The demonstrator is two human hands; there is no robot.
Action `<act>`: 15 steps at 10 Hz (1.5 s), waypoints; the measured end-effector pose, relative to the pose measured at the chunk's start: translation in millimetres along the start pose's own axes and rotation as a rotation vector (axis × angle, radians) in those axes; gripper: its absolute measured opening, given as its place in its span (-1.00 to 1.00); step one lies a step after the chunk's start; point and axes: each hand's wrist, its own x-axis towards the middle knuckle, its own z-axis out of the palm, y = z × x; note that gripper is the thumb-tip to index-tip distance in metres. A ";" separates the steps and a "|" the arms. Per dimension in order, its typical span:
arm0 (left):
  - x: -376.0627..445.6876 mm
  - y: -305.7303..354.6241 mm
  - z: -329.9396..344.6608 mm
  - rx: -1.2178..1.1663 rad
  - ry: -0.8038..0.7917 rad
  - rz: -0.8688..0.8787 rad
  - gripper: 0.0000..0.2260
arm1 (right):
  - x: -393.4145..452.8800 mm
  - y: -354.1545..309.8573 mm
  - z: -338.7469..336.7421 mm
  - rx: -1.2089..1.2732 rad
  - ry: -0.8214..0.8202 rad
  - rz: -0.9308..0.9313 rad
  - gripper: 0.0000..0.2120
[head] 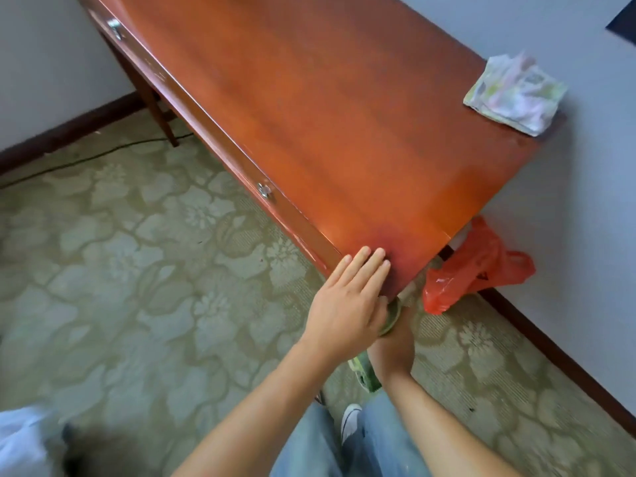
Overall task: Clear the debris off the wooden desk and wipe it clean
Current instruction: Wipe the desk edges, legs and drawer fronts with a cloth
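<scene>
Resting flat on the desk (309, 108) corner, your left hand (347, 304) is lying with straight fingers, gripping nothing. Your right hand (394, 342) is holding a green cup (392, 315) just under the edge (mostly hidden). The cloth (514, 92) is sitting at the far corner.

Worktop (327, 108), wooden: one. Drawer knobs on its front edge: two, one far (115, 26), one near (264, 190). Folded cloth (514, 92) on the far corner: one. Red plastic bag (471, 270) on the floor beside it: one. Green container (390, 316), mostly hidden below the near corner: one. Hands: two, left (347, 304), right (392, 349). Shoe (349, 420): one seen. Cable (86, 160) on the carpet: one.
</scene>
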 end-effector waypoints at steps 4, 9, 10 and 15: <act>-53.8 20.9 -85.9 -1.078 -0.279 -0.889 -0.49 | -93.3 -83.6 -45.8 0.015 -0.572 0.012 -0.45; -3.0 -83.8 -25.2 -0.236 -0.563 -0.190 -0.41 | 14.3 -128.2 1.8 -0.745 0.282 -0.366 -0.37; -3.7 -94.3 -12.1 -0.176 -0.519 -0.103 -0.48 | 13.4 -129.0 2.0 -0.753 0.330 -0.372 -0.36; 1.7 -150.4 6.0 0.021 -0.385 0.069 -0.53 | 14.4 -125.8 8.8 -0.762 0.458 -0.397 -0.37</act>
